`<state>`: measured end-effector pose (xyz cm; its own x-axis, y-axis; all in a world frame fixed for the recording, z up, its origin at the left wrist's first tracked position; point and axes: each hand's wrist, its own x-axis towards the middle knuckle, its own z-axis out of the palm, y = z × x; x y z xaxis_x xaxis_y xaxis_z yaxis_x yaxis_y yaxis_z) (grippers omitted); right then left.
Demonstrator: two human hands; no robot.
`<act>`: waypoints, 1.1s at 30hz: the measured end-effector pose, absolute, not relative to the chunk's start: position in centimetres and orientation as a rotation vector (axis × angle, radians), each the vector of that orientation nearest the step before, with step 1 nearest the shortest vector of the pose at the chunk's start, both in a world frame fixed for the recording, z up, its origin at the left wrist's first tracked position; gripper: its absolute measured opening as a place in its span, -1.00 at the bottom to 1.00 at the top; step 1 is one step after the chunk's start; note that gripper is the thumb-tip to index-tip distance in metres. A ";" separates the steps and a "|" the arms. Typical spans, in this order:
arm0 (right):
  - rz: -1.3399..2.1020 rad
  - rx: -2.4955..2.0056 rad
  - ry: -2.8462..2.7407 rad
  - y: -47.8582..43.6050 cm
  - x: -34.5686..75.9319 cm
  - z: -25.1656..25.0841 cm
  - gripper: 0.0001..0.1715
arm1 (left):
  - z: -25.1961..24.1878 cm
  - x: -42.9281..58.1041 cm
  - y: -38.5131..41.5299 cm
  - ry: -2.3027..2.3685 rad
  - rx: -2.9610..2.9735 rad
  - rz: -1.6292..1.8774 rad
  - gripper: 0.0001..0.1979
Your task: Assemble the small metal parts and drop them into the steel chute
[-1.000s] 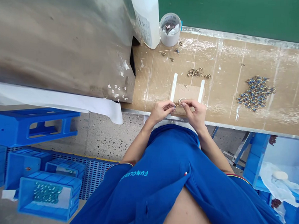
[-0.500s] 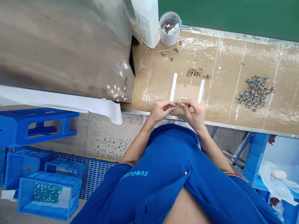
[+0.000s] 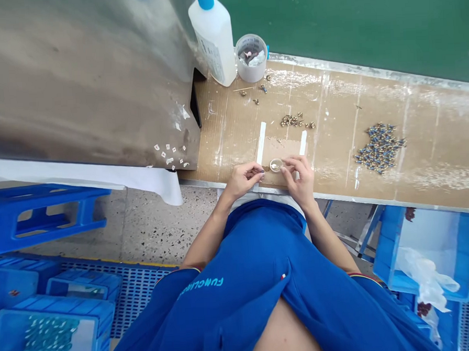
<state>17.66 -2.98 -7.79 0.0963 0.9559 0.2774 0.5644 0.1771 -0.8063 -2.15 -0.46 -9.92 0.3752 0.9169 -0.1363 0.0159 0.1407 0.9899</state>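
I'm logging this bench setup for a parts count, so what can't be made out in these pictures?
All from the head view:
- Whatever the left hand and right hand pinch: hidden by their fingers, too small.
- The round disc: too small to tell its material.
- The plastic cup: contents too small and jumbled to name.
- The pile of small blue-and-brass parts: too small to count.
- The white bottle: cap cut off by the top edge.

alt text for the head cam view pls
Seen from the wearer's head, a person's left hand and right hand meet over a small round ring on a cardboard-covered bench. A heap of small blue-and-brass parts and a white bottle with a blue cap stand farther off.
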 end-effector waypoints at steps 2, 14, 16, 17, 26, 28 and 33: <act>0.529 -1.501 -1.567 -2.0 18.8 -8.1 -0.66 | -10.1 -2.1 -0.4 0.997 1.270 0.848 -0.73; 0.276 -1.703 -1.778 8.5 26.6 -10.7 -0.81 | -10.2 -2.4 -0.9 0.990 1.191 0.912 -0.72; 0.257 -1.695 -1.827 9.0 26.5 -10.7 -0.80 | -9.9 -2.6 -1.1 1.005 1.168 0.912 -0.70; 0.251 -1.685 -1.836 9.1 26.4 -10.7 -0.81 | -9.7 -2.7 -1.2 1.015 1.162 0.909 -0.69; 0.422 -1.634 -1.604 6.9 25.1 -8.6 -0.82 | -5.7 -2.6 -0.6 1.000 1.138 0.916 -0.73; 0.482 -1.595 -1.526 5.1 24.3 -7.3 -0.77 | -5.0 -2.4 -0.5 1.003 1.165 0.923 -0.74; 0.505 -1.537 -1.526 0.8 22.1 -4.7 -0.69 | -4.1 -1.7 -0.4 0.987 1.199 0.933 -0.75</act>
